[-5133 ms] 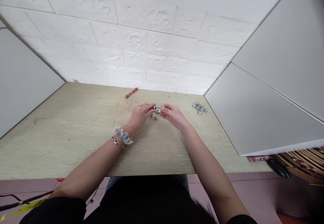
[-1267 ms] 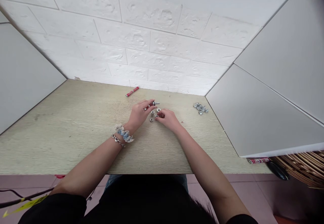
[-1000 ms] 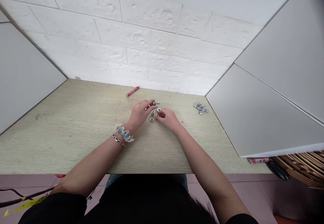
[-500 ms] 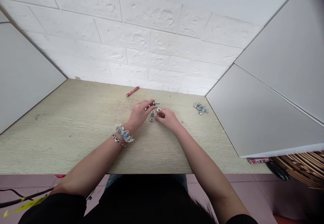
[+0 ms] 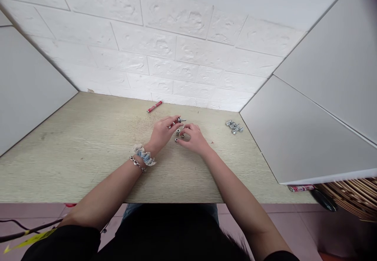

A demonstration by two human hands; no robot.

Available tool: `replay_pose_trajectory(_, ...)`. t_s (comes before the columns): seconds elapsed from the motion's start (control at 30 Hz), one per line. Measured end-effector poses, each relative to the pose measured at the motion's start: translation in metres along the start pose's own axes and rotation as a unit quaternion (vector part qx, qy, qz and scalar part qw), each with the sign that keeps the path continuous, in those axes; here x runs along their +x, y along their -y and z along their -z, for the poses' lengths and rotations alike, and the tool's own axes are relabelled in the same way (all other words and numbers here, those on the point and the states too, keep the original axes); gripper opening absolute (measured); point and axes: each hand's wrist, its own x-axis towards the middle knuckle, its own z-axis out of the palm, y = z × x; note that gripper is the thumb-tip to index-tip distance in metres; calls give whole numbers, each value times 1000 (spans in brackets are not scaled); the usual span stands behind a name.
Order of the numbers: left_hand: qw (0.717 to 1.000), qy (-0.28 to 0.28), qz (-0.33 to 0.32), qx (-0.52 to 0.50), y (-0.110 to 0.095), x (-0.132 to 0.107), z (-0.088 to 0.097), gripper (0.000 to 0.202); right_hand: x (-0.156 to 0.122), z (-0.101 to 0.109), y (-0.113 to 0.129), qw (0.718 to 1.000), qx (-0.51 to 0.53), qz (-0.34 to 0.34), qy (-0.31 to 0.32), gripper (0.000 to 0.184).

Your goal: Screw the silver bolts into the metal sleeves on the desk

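My left hand (image 5: 162, 133) is closed in a pinch round a small metal bolt (image 5: 180, 120), whose tip sticks out to the right just above the wooden table (image 5: 88, 151). My right hand (image 5: 193, 139) rests on the table right beside it, fingers curled over a few loose metal nuts (image 5: 177, 132) that lie between the two hands. Whether the right fingers grip a nut is hidden. A scrunchie and a chain bracelet sit on my left wrist.
A red pen (image 5: 154, 106) lies near the white brick wall behind the hands. A small pile of bolts (image 5: 234, 125) sits at the right by the grey side panel (image 5: 294, 135). A wicker basket (image 5: 353, 196) is at the lower right, below the table edge.
My right hand has shifted a little to the left, over the nuts, and now covers more of them. The left hand with the bolt has stayed in place.
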Motion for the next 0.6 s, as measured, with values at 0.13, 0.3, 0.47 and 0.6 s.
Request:
replay_pose_trajectory(0.13, 1000, -3, 5, 3, 1, 0, -1, 23, 0, -6, -4, 999, -33, 17, 11, 16)
replay_pose_trajectory(0.3, 1000, 0, 0, 4, 3, 0, -2, 22, 1, -10, -8, 998, -56, 11, 21, 19)
replay_pose_trajectory(0.47, 1000, 3, -4, -2, 3, 0, -1, 23, 1, -14, -7, 998, -65, 5, 26, 19)
replay_pose_trajectory(0.6, 1000, 3, -9, -7, 2, 0, 0, 22, 2, -17, -8, 998, -63, -4, 23, 17)
